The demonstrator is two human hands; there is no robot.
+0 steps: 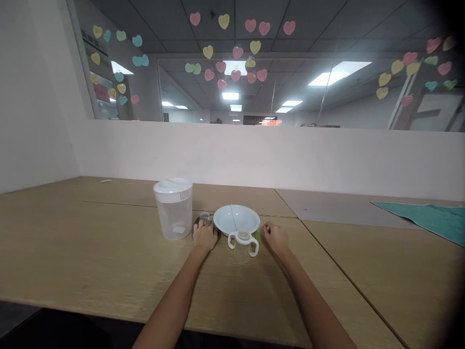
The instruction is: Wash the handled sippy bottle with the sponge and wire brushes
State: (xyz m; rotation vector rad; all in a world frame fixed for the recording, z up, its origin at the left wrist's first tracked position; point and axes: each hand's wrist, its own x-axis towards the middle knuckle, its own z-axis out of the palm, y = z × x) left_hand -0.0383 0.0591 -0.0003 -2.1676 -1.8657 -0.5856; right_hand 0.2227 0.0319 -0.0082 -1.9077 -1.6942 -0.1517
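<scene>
My left hand [205, 236] rests palm down over a dark round item, its fingers stretched forward. At its fingertips is a small clear rounded object [205, 216], whose kind I cannot make out. To the right stands a shallow white bowl [232, 218] with a dividing line across it. In front of it is a clear cup [241, 251] with a white two-handled collar. My right hand [276, 238] lies on the table just right of the bowl, fingers curled in, with nothing visible in them. A green strip [257, 237] shows between cup and right hand.
Left of my left hand stands a translucent bucket [175, 215] with a white lid. A teal cloth [423, 218] lies at the right on the wooden table [109, 252]. A small flat piece [105, 181] lies far left. Behind rises a white wall [225, 152] below a window.
</scene>
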